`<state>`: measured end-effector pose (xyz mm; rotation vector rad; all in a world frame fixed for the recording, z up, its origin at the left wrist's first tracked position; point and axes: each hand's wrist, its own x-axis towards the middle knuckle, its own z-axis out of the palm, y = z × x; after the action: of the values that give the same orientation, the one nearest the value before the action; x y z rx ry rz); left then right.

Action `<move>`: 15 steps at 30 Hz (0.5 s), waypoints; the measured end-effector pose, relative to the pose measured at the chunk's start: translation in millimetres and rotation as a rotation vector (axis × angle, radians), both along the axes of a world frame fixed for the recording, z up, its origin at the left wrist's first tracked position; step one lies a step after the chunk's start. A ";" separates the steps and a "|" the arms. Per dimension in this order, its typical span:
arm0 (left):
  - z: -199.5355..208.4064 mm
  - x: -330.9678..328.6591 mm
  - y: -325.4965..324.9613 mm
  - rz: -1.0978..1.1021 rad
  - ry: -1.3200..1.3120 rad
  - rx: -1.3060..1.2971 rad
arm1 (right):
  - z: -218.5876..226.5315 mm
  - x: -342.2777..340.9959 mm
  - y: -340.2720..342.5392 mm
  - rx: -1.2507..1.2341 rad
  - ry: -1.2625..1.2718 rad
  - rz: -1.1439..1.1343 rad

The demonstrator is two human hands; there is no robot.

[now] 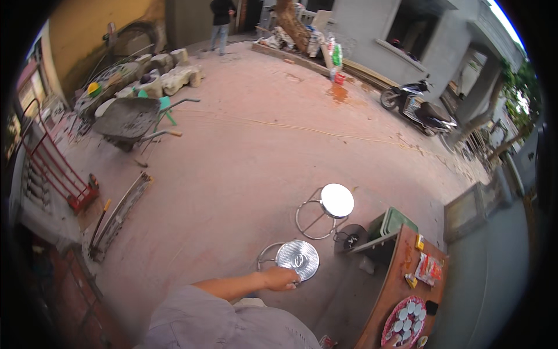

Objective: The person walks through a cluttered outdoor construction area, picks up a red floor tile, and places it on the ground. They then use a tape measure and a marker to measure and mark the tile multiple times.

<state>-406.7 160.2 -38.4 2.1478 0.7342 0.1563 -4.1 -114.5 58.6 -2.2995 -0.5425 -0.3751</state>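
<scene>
Below the middle of the head view, my left hand [282, 279] is closed at the near rim of a round metal stool [299, 256] with a shiny, patterned seat. Its fingertips are partly hidden against the seat's edge. At the lower right, only part of my right hand [394, 342] shows, by the near rim of a red patterned tray [386, 329]. Several small white cups [410, 307] sit on that tray, which rests on a brown wooden table [378, 308]. Whether the right fingers hold anything is hidden.
A second metal stool [337, 200] stands just beyond. Beside the table are a green bin [398, 220] and a dark round object [351, 237]. A wheelbarrow [128, 119], rubble [174, 75] and a red hand truck [81, 198] stand left. A motorbike [421, 107] is parked far right; a person [221, 23] stands far back.
</scene>
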 end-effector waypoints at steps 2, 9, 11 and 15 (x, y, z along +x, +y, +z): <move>-5.8 -61.3 -1.7 0.173 0.042 -0.045 | 1.4 -29.1 73.1 -0.041 0.137 0.270; -6.3 -249.1 -62.7 0.896 0.102 -0.100 | -88.0 -166.0 292.7 -0.766 0.061 1.177; -6.7 -289.2 -86.5 1.074 0.123 -0.068 | -113.7 -216.4 339.4 -0.893 0.056 1.402; -12.6 -342.3 -113.4 1.296 0.205 -0.150 | -140.2 -322.2 420.2 -1.088 0.117 1.678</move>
<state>-749.0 46.8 -51.0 1.2499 2.0739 0.5239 -326.3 305.7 -81.6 -1.7045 -2.6632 1.0740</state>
